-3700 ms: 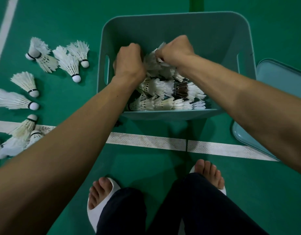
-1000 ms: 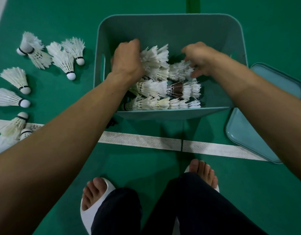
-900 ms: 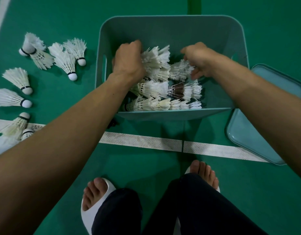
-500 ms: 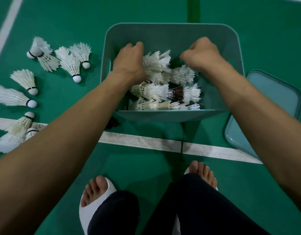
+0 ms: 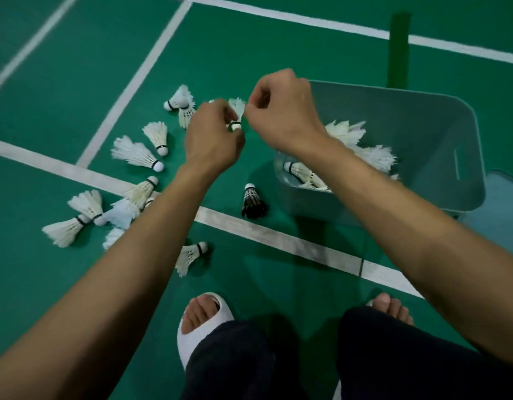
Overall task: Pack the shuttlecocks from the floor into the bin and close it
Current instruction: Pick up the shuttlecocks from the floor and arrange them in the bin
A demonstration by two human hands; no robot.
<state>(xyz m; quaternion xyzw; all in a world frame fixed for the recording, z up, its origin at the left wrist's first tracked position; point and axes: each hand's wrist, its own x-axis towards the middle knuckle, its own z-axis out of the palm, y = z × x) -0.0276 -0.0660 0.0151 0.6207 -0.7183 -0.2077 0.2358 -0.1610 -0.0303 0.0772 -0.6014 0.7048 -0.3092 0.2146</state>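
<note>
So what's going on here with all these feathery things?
Someone squatting on a green floor is gathering shuttlecocks into a teal bin. The left hand and right hand meet at one white shuttlecock beside the bin; blur hides whether the fingers grip it. Several are in the bin, many lie loose on the floor, and the lid lies beside it.

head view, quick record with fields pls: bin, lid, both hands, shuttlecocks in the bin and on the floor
bin: open
packed shuttlecocks: white, heaped inside the bin
lid: off, on the floor right of the bin
left hand: fingers curled, over the floor left of the bin, by the cork of one white shuttlecock
right hand: fingers curled at its feathers; grip unclear
floor shuttlecocks: many white ones lying left of the bin
black shuttlecock: on the floor by the bin's near left corner
</note>
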